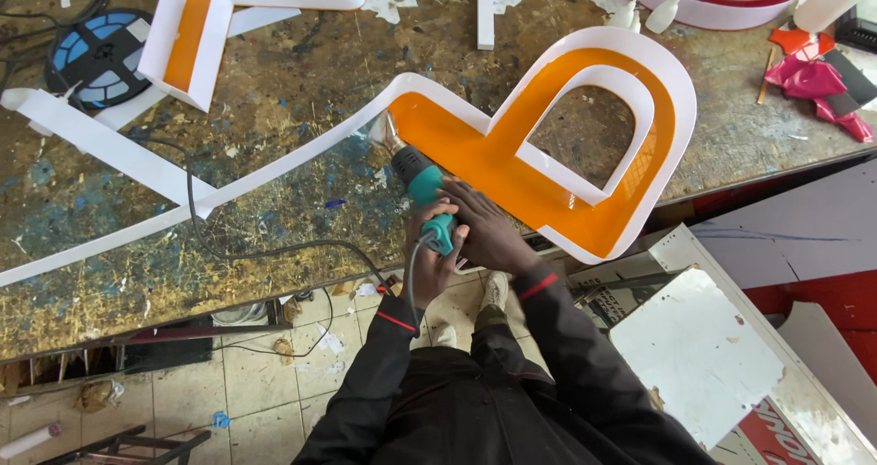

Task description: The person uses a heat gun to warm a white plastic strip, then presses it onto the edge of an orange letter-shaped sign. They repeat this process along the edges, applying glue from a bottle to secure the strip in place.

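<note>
Both hands' fingers (437, 250) grip the heat gun (416, 182) beside the orange letter (512, 154), cable (274, 246) trailing.

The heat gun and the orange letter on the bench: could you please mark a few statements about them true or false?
1. Both hands grip the heat gun. True: left hand, right hand.
2. The nozzle points at the white strip beside the orange letter. True.
3. The letter's face is blue. False: it is orange with white walls.
4. The gun is cordless. False: a dark cord hangs from its handle.
5. A blue reel lies on the bench's far left. True.
</note>
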